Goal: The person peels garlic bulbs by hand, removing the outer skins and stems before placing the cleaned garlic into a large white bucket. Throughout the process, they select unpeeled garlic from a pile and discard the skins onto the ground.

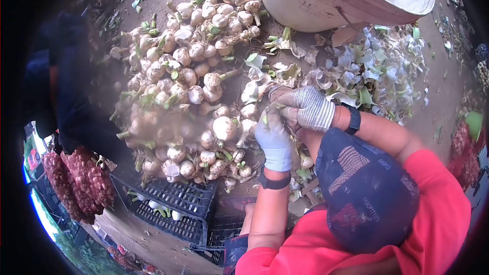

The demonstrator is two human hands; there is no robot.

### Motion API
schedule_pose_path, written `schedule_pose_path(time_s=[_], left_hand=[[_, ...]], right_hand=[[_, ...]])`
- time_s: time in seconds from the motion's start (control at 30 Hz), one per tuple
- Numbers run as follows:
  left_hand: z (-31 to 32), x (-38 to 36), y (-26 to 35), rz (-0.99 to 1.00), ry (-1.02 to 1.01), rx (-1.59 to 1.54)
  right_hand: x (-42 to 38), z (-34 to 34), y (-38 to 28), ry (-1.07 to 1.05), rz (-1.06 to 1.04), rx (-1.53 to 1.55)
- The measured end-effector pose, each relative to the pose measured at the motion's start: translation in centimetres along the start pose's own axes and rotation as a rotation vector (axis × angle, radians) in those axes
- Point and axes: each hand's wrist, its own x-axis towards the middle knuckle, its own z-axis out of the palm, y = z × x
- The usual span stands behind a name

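My left hand [274, 135], in a pale grey glove with a dark wristband, is closed around a piece with a short green stem [265, 119]; the rest of that piece is hidden. Touching it from the right is my right hand [305, 108], in a striped grey glove, its fingers bent together. What those fingers grip is hidden. Left of both hands lies a wide heap of whitish, soil-marked bulbs [196, 94] with cut green stems. Pale peeled skins [367, 63] are spread on the ground beyond my right hand.
A large whitish tub [310, 0] stands at the top. Black plastic crates [178, 198] with a few bulbs are at lower left, beside red mesh sacks [86, 183]. A person in dark clothes [76, 86] is at the left edge. Patterned blue cloth [367, 188] lies between my arms.
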Motion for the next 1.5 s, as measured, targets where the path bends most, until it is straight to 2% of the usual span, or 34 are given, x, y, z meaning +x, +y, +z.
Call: schedule_pose_path(time_s=[0.03,0.07,0.1,0.17,0.2,0.23,0.3,0.37,0.4,0.43,0.47,0.53,0.57,0.6,0.63,0.67,0.7,0.73,0.77,0.83,0.9,0.97,1.03,1.07,1.17,1.23,1.3,1.33,1.37,1.43,1.5], left_hand=[[0.3,-0.6,0.5,-0.098,0.065,-0.185],[-0.3,-0.5,-0.5,0.023,0.070,-0.032],[0.0,-0.6,-0.6,0.389,0.120,0.297],[-1.4,-1.2,0.0,-0.076,-0.010,-0.237],[-0.6,-1.6,1.0,-0.107,0.030,-0.336],[0.2,-2.0,1.3,-0.008,0.015,-0.297],[0.1,-2.6,0.3,0.184,0.004,-0.074],[-0.6,-3.1,0.0,0.264,0.048,-0.143],[-1.7,-3.5,1.0,0.244,0.013,-0.199],[-2.6,-3.9,1.5,0.375,0.021,-0.145],[-3.0,-3.8,2.3,0.421,-0.031,-0.038],[-3.6,-3.2,2.8,0.557,-0.072,0.231],[-3.4,-2.4,2.8,0.648,-0.077,0.380],[-3.0,-1.9,2.9,0.654,-0.088,0.436],[-2.6,-1.3,2.6,0.729,-0.091,0.515],[-2.1,-1.1,2.3,0.723,-0.109,0.577],[-1.8,-0.9,2.0,0.716,-0.128,0.644],[-1.4,-0.6,1.7,0.808,-0.139,0.680],[-1.1,-0.4,1.8,0.809,-0.143,0.682],[-0.8,-0.4,2.2,0.895,-0.166,0.860],[-0.9,0.0,3.0,0.901,-0.200,0.908],[-1.0,0.2,3.5,0.859,-0.353,1.010],[-1.0,0.4,3.0,0.879,-0.356,0.998],[-1.1,0.3,2.9,0.856,-0.366,1.011],[-1.5,0.1,2.6,0.835,-0.385,1.010],[-1.9,0.1,2.8,0.835,-0.386,0.992],[-2.7,-0.2,3.4,0.813,-0.455,0.820],[-2.9,-0.9,3.9,0.763,-0.460,0.706],[-3.2,-1.6,4.2,0.750,-0.484,0.610],[-3.1,-2.9,6.6,0.680,-0.581,0.394],[-0.8,-3.0,10.6,0.693,-0.625,0.231]], right_hand=[[-0.3,0.0,-0.1,-0.013,0.238,0.439],[-0.3,-0.1,-1.1,0.072,0.322,0.654],[-0.3,-1.5,-2.6,0.022,0.376,0.526],[-0.8,-2.2,-0.3,0.064,0.387,1.405],[-1.1,-1.5,2.2,0.151,0.520,1.558],[-1.0,-1.1,5.0,0.309,0.605,1.326],[-1.1,-1.7,9.2,0.303,-0.074,0.090],[0.1,-3.6,19.3,0.347,0.075,0.353],[-0.7,-7.0,19.3,0.438,0.136,0.145],[-1.7,-9.9,19.0,0.523,0.199,-0.064],[-1.8,-10.9,15.8,0.517,0.196,-0.066],[-1.8,-10.7,6.6,0.247,0.405,-0.835],[-2.0,-10.0,4.3,0.143,0.437,-0.906],[-1.7,-9.8,2.4,0.046,0.460,-0.993],[-1.8,-9.1,0.1,0.100,0.297,-0.836],[-2.1,-7.8,-0.4,0.224,0.009,-0.728],[-1.8,-7.3,-3.5,0.054,0.117,-0.614],[-1.6,-6.1,-3.9,0.041,0.010,-0.623],[-1.5,-4.3,-2.4,0.138,-0.212,-0.577],[-0.9,-2.4,-1.1,0.066,-0.161,-0.696],[0.0,-2.3,-1.0,0.037,-0.132,-0.695],[0.4,-2.4,-1.6,0.013,-0.098,-0.695],[0.6,-3.1,-2.8,-0.167,0.040,-0.731],[0.6,-3.0,-2.2,-0.198,0.001,-0.746],[0.7,-2.1,-1.5,-0.165,0.059,-0.717],[0.5,-2.3,-0.9,-0.116,0.008,-0.702],[0.5,-3.0,0.5,-0.005,-0.005,-0.746],[1.1,-3.6,2.2,0.080,0.068,-0.757],[1.8,-4.8,3.2,0.086,0.229,-0.793],[2.1,-7.0,4.3,-0.072,0.487,-0.856],[1.3,-7.5,4.3,-0.320,0.380,-0.992]])
